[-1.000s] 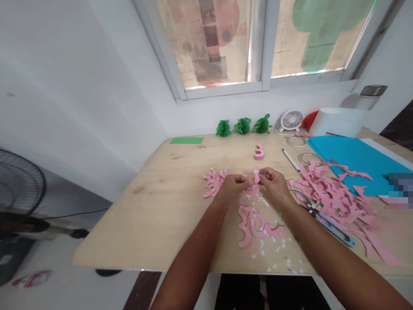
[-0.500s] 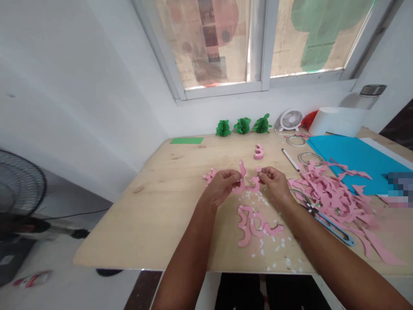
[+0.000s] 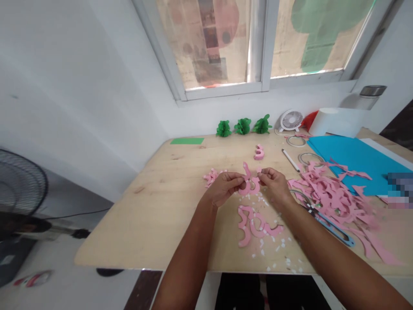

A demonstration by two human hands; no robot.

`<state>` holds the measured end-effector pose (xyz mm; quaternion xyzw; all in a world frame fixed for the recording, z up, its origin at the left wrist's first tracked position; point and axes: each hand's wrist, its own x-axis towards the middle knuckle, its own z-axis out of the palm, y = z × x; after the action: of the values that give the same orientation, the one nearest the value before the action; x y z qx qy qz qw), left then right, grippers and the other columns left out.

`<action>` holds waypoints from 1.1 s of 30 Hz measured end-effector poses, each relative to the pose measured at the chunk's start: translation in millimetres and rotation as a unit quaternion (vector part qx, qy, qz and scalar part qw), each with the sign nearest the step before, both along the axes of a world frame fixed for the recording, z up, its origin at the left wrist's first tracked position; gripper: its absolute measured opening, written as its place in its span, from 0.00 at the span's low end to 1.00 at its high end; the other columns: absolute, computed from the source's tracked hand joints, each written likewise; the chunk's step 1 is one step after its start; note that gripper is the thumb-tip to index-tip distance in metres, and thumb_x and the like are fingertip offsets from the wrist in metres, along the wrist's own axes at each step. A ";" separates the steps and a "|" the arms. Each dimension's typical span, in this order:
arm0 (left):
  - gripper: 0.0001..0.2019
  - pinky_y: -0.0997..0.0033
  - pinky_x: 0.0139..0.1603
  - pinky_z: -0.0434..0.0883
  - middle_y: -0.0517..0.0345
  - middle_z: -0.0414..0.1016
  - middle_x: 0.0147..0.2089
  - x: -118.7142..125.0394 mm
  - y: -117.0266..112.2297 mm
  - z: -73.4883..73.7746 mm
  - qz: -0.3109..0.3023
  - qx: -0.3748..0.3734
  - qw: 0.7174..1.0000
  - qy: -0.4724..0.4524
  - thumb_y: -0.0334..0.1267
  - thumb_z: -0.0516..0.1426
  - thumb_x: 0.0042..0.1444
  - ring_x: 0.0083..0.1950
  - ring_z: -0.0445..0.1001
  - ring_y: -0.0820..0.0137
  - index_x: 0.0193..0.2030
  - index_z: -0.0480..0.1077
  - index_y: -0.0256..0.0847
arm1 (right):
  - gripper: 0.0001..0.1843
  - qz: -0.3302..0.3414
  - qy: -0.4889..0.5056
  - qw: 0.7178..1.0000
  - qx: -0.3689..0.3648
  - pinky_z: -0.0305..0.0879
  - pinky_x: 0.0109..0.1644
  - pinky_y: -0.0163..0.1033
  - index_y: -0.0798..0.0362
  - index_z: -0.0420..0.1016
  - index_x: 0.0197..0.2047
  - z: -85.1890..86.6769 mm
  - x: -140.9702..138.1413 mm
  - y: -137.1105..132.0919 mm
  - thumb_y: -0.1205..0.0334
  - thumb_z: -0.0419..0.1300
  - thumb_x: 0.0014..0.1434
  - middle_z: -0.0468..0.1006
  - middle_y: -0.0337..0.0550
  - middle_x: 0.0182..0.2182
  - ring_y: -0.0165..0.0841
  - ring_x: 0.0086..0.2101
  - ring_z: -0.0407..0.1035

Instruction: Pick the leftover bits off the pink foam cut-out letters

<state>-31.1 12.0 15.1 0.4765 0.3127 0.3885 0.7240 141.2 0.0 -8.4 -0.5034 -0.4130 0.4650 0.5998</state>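
Above the middle of the plywood table, my left hand and my right hand pinch a curled pink cutout between their fingertips. Its upper end curls up between my hands. Left of my left hand lies a small heap of pink curved pieces. Below my hands lie larger pink curved pieces among white paper scraps. A small pink S-shaped piece lies farther ahead. A big pile of pink cut paper lies right of my right hand.
Blue-handled scissors lie under the pink pile's edge, beside a blue sheet. A white pen and wire rings lie nearby. Several green paper trees and a small fan stand by the wall.
The pink cutout has shifted lower and curled tighter between my fingers. My hands have moved slightly closer together. The heap at left looks the same, with less of it hidden than one second ago.
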 end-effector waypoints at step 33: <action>0.12 0.77 0.21 0.57 0.53 0.74 0.22 17.3 3.0 -12.2 0.061 0.057 0.988 0.129 0.43 0.63 0.40 0.22 0.65 0.76 0.24 0.73 0.34 | 0.14 0.017 -0.020 1.000 0.004 0.55 0.23 0.33 0.53 0.69 0.25 -2.4 1.4 1.2 0.52 0.64 0.40 0.69 0.35 0.17 0.27 0.19 0.61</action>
<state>-13.8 15.0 2.9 0.5431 0.4093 0.3847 0.6241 142.5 1.2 -10.8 -0.5031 -0.4351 0.4632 0.5858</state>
